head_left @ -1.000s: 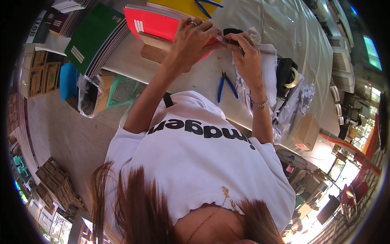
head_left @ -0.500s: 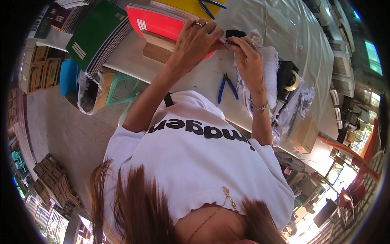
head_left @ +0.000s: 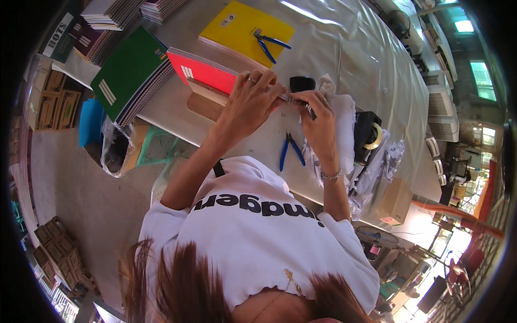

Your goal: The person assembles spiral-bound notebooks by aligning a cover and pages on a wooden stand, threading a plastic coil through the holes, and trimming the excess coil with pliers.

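Observation:
A red notebook (head_left: 199, 72) stands on its edge against a wooden block (head_left: 207, 91). My left hand (head_left: 250, 102) is closed over its near right end, fingers bent and pressed on the pages and cover. Between the two hands a short stretch of dark spiral binding coil (head_left: 295, 100) sticks out from the notebook's corner. My right hand (head_left: 318, 118) pinches this coil between thumb and fingers. The fingers hide most of the notebook's bound end. Blue-handled cutting pliers (head_left: 291, 151) lie on the table just below my hands.
A yellow notebook (head_left: 231, 27) with second blue pliers (head_left: 269, 46) on it lies farther back. Green notebooks (head_left: 126, 75) are stacked at left. A black object (head_left: 302, 83), white cloth (head_left: 339, 124) and tape dispenser (head_left: 369, 132) sit near my right hand. A cardboard box (head_left: 396, 202) stands at right.
The whole view has shifted, so the table shows lower in the picture. Both hands stay at the notebook's end; more of the coil shows at my right fingers.

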The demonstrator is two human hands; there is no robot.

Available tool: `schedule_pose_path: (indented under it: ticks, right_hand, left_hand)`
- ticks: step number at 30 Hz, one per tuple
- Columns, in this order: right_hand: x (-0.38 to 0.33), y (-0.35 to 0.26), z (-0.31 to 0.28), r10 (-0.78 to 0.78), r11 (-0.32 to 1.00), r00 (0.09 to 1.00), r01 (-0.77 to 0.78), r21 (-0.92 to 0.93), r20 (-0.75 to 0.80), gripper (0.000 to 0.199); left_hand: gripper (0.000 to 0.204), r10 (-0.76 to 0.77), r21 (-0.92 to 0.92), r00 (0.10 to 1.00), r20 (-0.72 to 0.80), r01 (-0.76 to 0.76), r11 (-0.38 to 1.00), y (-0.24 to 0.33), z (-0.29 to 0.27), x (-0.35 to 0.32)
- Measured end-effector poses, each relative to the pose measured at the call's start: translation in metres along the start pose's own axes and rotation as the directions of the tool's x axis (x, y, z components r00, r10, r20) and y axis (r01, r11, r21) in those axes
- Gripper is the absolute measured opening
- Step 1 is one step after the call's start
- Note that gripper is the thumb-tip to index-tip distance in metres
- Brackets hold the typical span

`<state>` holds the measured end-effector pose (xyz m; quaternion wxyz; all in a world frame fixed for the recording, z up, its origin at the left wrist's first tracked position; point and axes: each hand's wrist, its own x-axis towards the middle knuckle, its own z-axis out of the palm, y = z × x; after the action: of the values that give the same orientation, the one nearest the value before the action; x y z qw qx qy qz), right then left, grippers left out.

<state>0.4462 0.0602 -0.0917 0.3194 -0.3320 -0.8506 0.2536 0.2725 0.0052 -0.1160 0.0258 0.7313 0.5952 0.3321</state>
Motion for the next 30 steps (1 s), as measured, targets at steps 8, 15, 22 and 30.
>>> schedule_pose_path:
  ticks: [8,15,22,30]
  right_hand:
    - [-0.005,-0.003,0.001,0.089,0.995,0.995,-0.09,0.03,0.04,0.028]
    - [-0.009,0.001,0.003,0.059,0.998,0.998,-0.059,-0.012,0.031,0.025]
    - [-0.004,-0.011,-0.007,0.131,0.986,0.988,-0.139,0.098,0.083,0.023]
    - [-0.007,-0.015,-0.009,0.039,0.998,0.996,-0.042,0.035,0.076,0.023]
  left_hand:
    - [0.023,0.024,0.049,1.0,0.001,-0.024,0.998,0.001,0.002,-0.002]
    - [0.03,0.009,0.064,0.998,0.056,-0.012,0.998,0.002,-0.001,-0.001]
    - [0.032,0.043,0.031,0.999,-0.011,-0.043,0.999,0.002,-0.003,-0.005]
    - [0.037,0.093,0.13,0.996,-0.017,-0.09,0.987,-0.004,0.001,-0.017]
